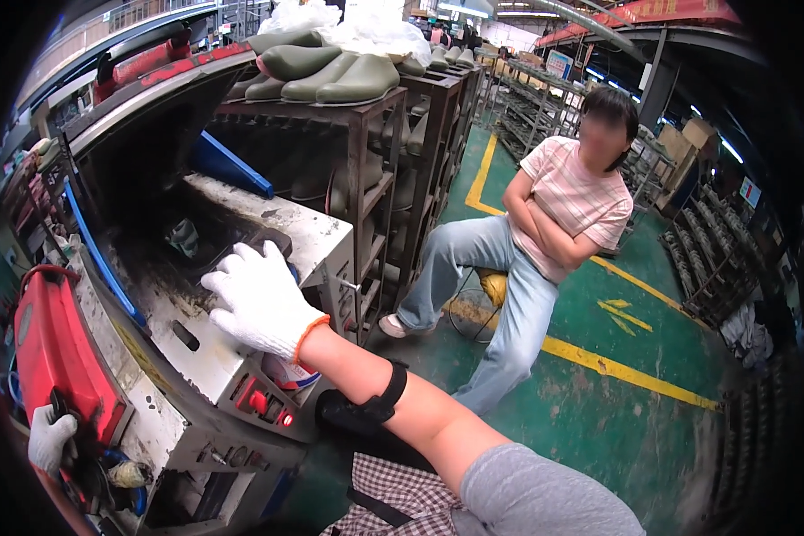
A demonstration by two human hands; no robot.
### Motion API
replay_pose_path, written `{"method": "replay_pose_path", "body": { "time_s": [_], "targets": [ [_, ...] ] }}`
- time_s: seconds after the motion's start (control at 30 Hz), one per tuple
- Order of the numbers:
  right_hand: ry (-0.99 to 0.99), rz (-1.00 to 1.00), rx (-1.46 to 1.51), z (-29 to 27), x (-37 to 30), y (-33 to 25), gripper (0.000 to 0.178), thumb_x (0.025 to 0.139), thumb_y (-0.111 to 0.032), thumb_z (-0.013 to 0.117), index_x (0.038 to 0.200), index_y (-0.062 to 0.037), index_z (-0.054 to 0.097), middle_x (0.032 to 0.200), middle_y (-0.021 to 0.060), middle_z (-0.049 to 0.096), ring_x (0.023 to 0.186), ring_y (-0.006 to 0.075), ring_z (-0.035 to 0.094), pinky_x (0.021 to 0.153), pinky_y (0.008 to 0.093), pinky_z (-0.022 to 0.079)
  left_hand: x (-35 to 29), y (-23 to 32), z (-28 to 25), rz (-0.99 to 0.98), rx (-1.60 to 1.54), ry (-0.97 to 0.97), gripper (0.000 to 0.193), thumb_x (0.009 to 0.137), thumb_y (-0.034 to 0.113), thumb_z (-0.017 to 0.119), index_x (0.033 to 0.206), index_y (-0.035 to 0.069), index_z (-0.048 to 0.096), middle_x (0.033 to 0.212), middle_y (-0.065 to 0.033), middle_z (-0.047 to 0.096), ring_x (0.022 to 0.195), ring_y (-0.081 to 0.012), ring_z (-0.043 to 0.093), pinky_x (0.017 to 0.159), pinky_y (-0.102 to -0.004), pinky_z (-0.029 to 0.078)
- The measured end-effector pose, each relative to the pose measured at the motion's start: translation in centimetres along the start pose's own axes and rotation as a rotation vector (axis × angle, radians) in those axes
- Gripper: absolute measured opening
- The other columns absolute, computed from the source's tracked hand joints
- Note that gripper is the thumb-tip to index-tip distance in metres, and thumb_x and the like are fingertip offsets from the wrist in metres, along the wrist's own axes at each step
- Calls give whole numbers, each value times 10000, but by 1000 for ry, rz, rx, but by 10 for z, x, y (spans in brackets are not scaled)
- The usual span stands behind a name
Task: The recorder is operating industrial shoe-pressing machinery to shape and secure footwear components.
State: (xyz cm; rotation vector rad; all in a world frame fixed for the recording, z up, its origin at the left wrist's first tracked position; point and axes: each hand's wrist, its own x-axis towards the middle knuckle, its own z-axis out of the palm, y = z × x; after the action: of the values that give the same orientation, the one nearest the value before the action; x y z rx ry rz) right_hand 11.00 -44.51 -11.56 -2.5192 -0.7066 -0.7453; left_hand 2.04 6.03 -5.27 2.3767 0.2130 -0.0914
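Observation:
My right hand (266,302), in a white knit glove with an orange cuff, reaches over the worn white machine (196,359) with its fingers spread. Nothing shows in it. Behind its fingertips is the machine's dark, grimy recess, with a small greyish piece (184,238) inside. At the far left, my left hand (52,438), also in a white glove, is closed around a black handle (59,406) beside a red machine cover (62,357). Part of that grip is hidden by the glove.
A raised lid (165,94) stands over the machine. Olive-green boots (357,79) lie on a rusty rack (366,192) behind it. To the right, a person (567,201) sits with arms folded, feet near the machine. Yellow lines mark the green floor (590,429).

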Motion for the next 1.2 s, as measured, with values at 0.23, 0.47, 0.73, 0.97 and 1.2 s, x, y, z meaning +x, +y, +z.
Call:
{"method": "replay_pose_path", "body": {
  "time_s": [0.23, 0.47, 0.73, 0.97, 1.2],
  "targets": [
    [29, -8, -7, 3, 0, 1, 442, 889, -362, 694, 1246, -106, 743, 1182, 122, 680, 1277, 311, 563, 1082, 523, 398, -2, 7, 5, 1, 31, 13, 253, 851, 293, 688, 782, 59, 620, 512, -26, 559, 376, -138, 549, 363, -275, 400],
    [-23, 28, 26, -2, 1, 0, 437, 920, -363, 665, 1264, -101, 733, 1226, 128, 685, 1317, 317, 559, 1118, 515, 388, -3, 8, 8, 38, 21, 33, 257, 862, 288, 676, 754, 64, 613, 508, -17, 551, 373, -126, 536, 368, -269, 386],
    [-33, 38, 38, -2, 1, 1, 448, 935, -377, 658, 1283, -105, 728, 1263, 129, 684, 1339, 321, 552, 1148, 520, 373, -8, 17, 11, 38, 52, 58, 270, 879, 276, 679, 733, 66, 593, 508, -12, 543, 374, -120, 529, 372, -269, 376],
    [48, 6, 12, 4, 0, 3, 418, 907, -386, 684, 1231, -132, 751, 1190, 101, 694, 1244, 292, 586, 1083, 508, 391, -10, 19, 13, 27, 43, 64, 248, 887, 256, 689, 752, 68, 598, 519, -9, 547, 385, -118, 537, 379, -272, 381],
    [31, 10, 33, 5, -1, 5, 429, 923, -379, 676, 1258, -119, 742, 1240, 119, 694, 1322, 317, 565, 1129, 519, 386, -12, 24, 15, 11, 50, 67, 250, 882, 262, 700, 758, 66, 606, 514, -15, 551, 382, -123, 533, 380, -271, 382]
  ]
}}
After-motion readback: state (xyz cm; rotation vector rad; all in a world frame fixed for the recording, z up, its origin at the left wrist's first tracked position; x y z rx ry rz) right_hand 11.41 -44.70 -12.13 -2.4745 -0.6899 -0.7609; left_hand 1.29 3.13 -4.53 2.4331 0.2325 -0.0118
